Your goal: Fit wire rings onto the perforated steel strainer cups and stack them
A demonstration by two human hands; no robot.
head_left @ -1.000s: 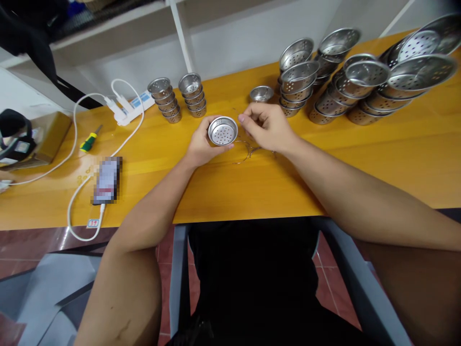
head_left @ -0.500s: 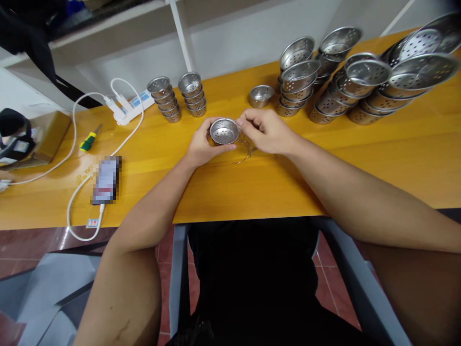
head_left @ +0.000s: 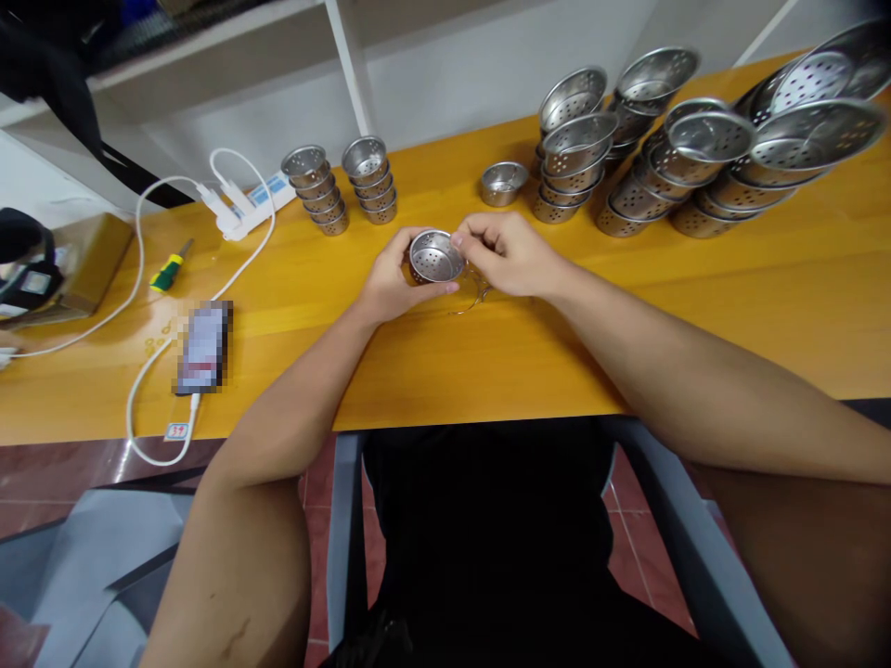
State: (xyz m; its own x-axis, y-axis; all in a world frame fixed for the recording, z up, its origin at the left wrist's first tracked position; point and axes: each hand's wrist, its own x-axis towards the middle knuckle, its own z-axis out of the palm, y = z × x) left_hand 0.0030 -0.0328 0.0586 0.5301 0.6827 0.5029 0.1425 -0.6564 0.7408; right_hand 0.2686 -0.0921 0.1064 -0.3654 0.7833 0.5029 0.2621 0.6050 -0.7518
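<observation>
My left hand (head_left: 392,278) is wrapped round a small perforated metal cup (head_left: 436,257), its open top tilted toward me. At the cup's right rim, the thumb and forefinger of my right hand (head_left: 508,250) are pinched together. What lies between these fingertips is too small to make out. Thin bent wire (head_left: 479,295) shows below my right hand, beside the cup, with one end curving over the tabletop. Part of the wire is hidden by the fingers. A single short metal cup (head_left: 503,184) stands behind my right hand.
Two stacks of small perforated cups (head_left: 320,190) stand at the back left, and several taller stacks (head_left: 574,167) at the right. Left on the wooden table (head_left: 432,380) are a power strip (head_left: 257,209), a screwdriver (head_left: 169,269), a phone (head_left: 204,348) on a white cable and a cardboard box (head_left: 97,264).
My right fingertips have shifted slightly left, onto the cup's rim. The cup has turned a little in my left hand. The rest stands as before.
</observation>
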